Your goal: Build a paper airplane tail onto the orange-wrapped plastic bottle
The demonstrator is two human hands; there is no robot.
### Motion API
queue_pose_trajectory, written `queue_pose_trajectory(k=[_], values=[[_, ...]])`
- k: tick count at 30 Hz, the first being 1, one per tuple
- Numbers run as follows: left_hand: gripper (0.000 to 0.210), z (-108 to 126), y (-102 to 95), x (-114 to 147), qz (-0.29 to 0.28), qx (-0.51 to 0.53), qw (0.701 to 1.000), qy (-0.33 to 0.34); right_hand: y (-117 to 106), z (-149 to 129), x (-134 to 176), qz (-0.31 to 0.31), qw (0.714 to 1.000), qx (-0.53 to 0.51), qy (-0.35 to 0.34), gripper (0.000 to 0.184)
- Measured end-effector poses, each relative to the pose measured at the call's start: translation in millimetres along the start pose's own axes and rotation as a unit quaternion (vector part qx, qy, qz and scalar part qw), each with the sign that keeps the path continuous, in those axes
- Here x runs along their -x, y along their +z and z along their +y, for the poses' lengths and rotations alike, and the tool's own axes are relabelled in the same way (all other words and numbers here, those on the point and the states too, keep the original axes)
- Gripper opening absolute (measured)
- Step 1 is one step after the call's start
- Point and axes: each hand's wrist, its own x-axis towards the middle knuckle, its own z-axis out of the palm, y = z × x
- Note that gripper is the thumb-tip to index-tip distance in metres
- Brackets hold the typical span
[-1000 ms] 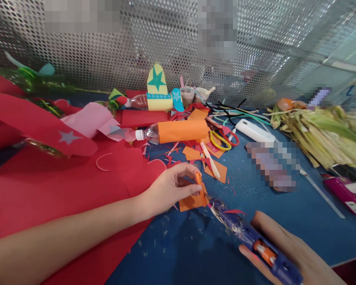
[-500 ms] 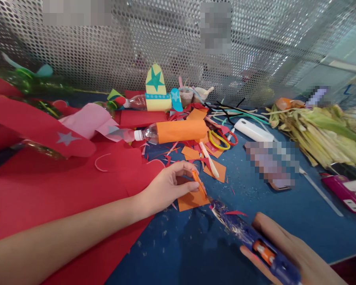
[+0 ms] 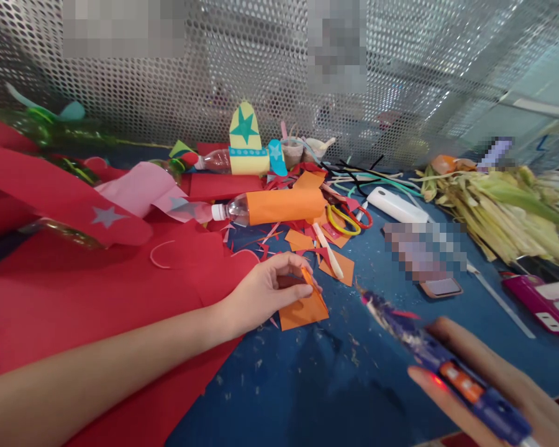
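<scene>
My left hand (image 3: 279, 288) pinches the raised, folded edge of an orange piece of craft sheet (image 3: 305, 310), whose flat part lies on the blue table. My right hand (image 3: 489, 385), at the lower right, is wrapped round a dark blue glue gun (image 3: 414, 335) with an orange switch. A small red light glows beside my finger. Dried glue and a red scrap cling to the front of the glue gun. Its tip points toward the orange piece and is apart from it, with a thin strand at the nozzle.
Behind my left hand lies an orange-wrapped bottle (image 3: 284, 207), near yellow-and-red-handled scissors (image 3: 345, 220) and paper scraps. Red sheets (image 3: 121, 298) cover the left side. A phone (image 3: 440, 287), a white power strip (image 3: 395, 205) and dried husks (image 3: 503, 211) lie to the right.
My right hand has drawn the glue gun back to the right, so its tip has left the orange piece's edge. My left hand has hardly moved.
</scene>
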Motion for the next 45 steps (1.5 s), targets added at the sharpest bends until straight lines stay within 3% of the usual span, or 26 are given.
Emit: queue_pose_trajectory(k=[3, 9, 13, 16, 18, 20, 22, 25, 28, 33, 45], values=[[0.019, -1.2, 0.3, 0.4, -0.003, 0.003, 1.000, -0.003, 2.5, 12.0, -15.2, 0.033, 0.998, 0.049, 0.023, 0.020], [0.024, -2.1, 0.4, 1.2, 0.013, 0.004, 1.000, -0.013, 22.3, 47.4, -57.8, 0.029, 0.987, 0.155, -0.020, 0.021], [0.024, -0.5, 0.8, 1.4, 0.009, 0.005, 1.000, -0.011, 31.5, 64.7, -76.4, 0.025, 0.988, 0.148, -0.031, 0.019], [0.020, 0.4, 1.0, 1.5, 0.005, -0.003, 1.000, -0.007, 30.5, 70.7, -79.6, -0.012, 0.990, 0.133, -0.043, 0.022], [0.018, 0.4, 1.2, 1.4, 0.006, -0.001, 1.000, -0.008, 25.1, 65.4, -77.9, -0.008, 0.988, 0.143, -0.048, 0.030], [0.018, 0.2, 1.3, 1.4, 0.007, 0.004, 1.000, -0.009, 18.3, 49.4, -75.1, 0.044, 0.986, 0.152, -0.050, 0.035], [0.017, 0.1, 1.5, 1.9, 0.007, 0.006, 1.000, -0.013, 13.9, 24.7, -72.4, 0.069, 0.991, 0.094, -0.065, 0.029], [0.016, 0.4, 1.8, 3.4, 0.009, -0.005, 1.000, -0.014, 18.4, -12.6, -69.8, -0.009, 0.993, -0.039, -0.109, 0.022], [0.016, 0.7, 2.9, 5.4, 0.003, -0.008, 1.000, -0.006, 32.5, -30.9, -69.5, 0.011, 0.983, -0.087, -0.162, 0.023], [0.012, 2.6, 7.0, 9.3, 0.009, -0.048, 0.998, 0.026, 44.4, -27.3, -71.8, 0.061, 0.982, -0.106, -0.142, 0.015], [0.007, 0.1, 7.4, 17.6, -0.019, -0.122, 0.992, 0.038, 49.7, -17.8, -66.7, 0.057, 0.965, -0.158, -0.200, 0.017]])
